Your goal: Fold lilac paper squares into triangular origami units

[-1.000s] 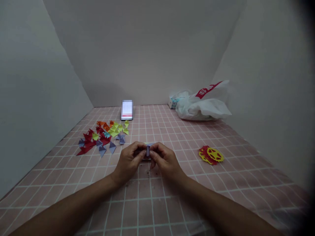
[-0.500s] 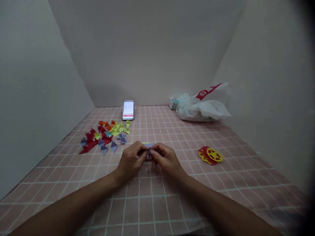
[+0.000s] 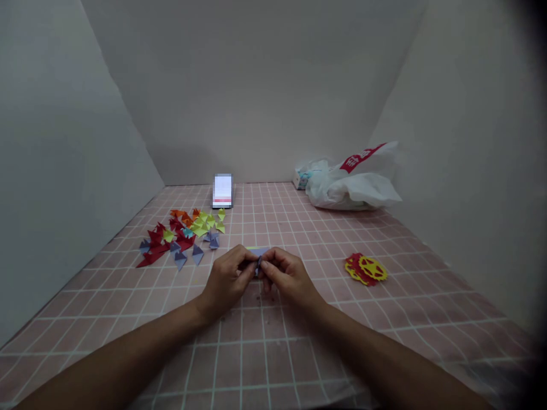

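Observation:
A small folded piece of purple paper (image 3: 258,265) is pinched between my two hands at the middle of the table. My left hand (image 3: 228,276) grips it from the left between thumb and fingers. From the right, my right hand (image 3: 288,276) has closed its thumb and fingertips on the same paper. Just behind the fingers lie flat purple sheets (image 3: 258,251) with a yellow edge showing; the hands partly cover them. To the left spreads a group of folded paper pieces (image 3: 179,261) in purple, red, yellow, orange and blue.
A lit phone (image 3: 223,191) stands upright at the back. Far right, a white plastic bag (image 3: 354,188) lies against a tissue box (image 3: 301,179). Red and yellow star-patterned cutouts (image 3: 371,269) are stacked right of my hands. The table (image 3: 265,364) has a pink checked cover; walls enclose it.
My right hand's lower fingers have curled in slightly beneath the paper. Both hands otherwise keep their place and their hold on it.

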Tool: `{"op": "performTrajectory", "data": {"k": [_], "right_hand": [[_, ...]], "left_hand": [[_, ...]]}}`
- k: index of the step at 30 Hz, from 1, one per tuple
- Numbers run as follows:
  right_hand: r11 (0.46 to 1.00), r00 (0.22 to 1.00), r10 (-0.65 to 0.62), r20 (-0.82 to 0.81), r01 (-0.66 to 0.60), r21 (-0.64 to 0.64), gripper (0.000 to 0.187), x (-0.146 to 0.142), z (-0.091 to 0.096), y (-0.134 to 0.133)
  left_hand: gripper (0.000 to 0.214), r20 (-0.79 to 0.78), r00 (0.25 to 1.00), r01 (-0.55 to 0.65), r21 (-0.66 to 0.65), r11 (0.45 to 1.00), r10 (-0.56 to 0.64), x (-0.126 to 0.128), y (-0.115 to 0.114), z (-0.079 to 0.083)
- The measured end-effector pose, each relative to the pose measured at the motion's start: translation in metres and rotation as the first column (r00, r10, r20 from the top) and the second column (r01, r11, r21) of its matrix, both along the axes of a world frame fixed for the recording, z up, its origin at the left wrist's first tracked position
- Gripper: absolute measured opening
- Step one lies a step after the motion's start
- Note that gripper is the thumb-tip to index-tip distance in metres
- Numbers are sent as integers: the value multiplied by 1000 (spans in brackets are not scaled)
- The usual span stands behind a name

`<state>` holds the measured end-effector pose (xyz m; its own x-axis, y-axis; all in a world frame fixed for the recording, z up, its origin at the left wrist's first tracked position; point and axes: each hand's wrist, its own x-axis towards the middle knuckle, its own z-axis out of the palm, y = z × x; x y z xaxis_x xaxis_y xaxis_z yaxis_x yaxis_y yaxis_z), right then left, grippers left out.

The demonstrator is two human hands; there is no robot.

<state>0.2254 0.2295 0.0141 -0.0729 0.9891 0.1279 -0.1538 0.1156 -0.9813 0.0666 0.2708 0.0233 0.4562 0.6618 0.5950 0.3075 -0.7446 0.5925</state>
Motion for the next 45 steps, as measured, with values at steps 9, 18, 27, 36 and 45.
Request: {"op": "performTrajectory", "data": {"k": [9, 18, 27, 36, 45], "right_hand": [[1000, 999, -17, 30, 16, 26, 20, 0, 1, -1], [999, 998, 41, -49, -40, 14, 29, 2, 2, 1], [996, 987, 83, -138, -84, -3, 29, 2, -3, 3], [996, 992, -54, 113, 45, 76, 16, 2, 0, 0], [973, 969, -229, 88, 227, 34, 18, 1, 3, 1]], "left_hand": [[11, -5, 1000, -12, 10, 1000, 12, -1, -3, 0], [9, 92, 996, -1, -132, 991, 14, -1, -2, -3], [6, 173, 984, 76, -242, 967, -35, 0, -1, -5], [9, 28, 1000, -13, -26, 1000, 13, -1, -3, -3], [7, 87, 995, -48, -78, 996, 54, 0, -4, -5]]}}
